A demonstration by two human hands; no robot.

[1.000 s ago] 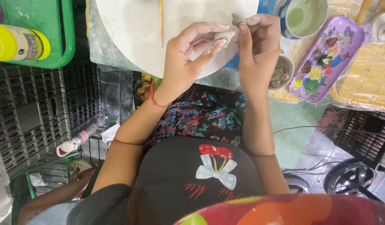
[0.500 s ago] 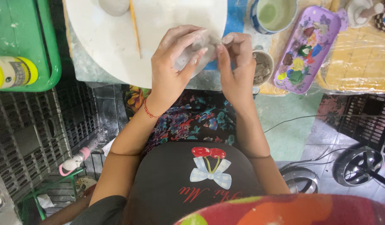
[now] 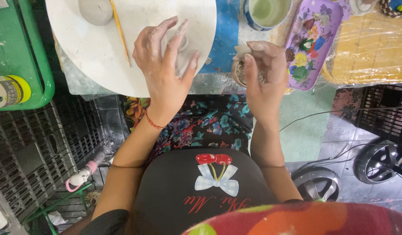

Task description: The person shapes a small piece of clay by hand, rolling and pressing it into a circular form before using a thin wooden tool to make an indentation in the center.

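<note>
My left hand rests over a small grey clay piece on the round white board, its fingers curled around the piece. My right hand is off the board to the right, above a small brown cup, and pinches a small bit of pale clay at its fingertips. A grey clay lump and a thin wooden stick lie on the far left of the board.
A purple paint palette and a cup of greenish water stand right of the board. A green tray with a yellow bottle is at the left. Black crates and wheels sit on the floor.
My hands have come apart: the left stays on the clay piece on the board, the right has moved right to the small cup with a bit of clay. The view has shifted.
</note>
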